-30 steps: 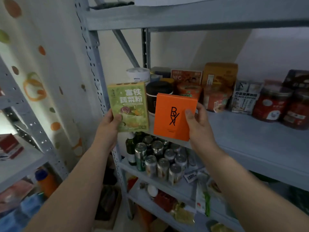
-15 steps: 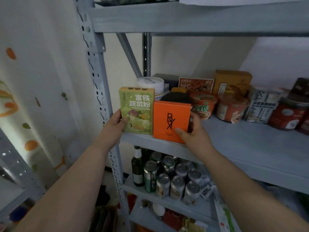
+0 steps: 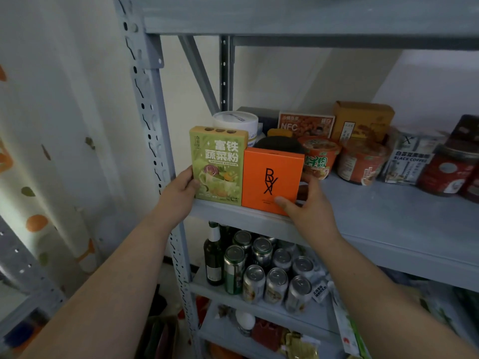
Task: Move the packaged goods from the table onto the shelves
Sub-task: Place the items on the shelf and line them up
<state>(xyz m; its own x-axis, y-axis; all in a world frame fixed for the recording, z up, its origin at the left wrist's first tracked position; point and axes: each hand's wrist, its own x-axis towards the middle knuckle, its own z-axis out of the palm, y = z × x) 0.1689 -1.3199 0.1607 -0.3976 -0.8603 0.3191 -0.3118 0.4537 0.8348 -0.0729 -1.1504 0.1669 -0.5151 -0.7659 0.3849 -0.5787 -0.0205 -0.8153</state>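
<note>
green box [image 3: 217, 164], orange box [image 3: 269, 177] upright, fronts outward.

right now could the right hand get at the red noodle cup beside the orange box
Probably yes, once it lets go: the right hand grips the orange box, and the noodle cup stands right beside it, bare shelf in front.

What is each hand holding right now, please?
Left hand: grips the green box on the shelf.
Right hand: grips the orange box at its lower right corner.

Dim light; cream wall [image 3: 298, 81] behind grey metal shelving [image 3: 153, 104]; orange-and-green-patterned white surface [image 3: 51, 125] at left.
</note>
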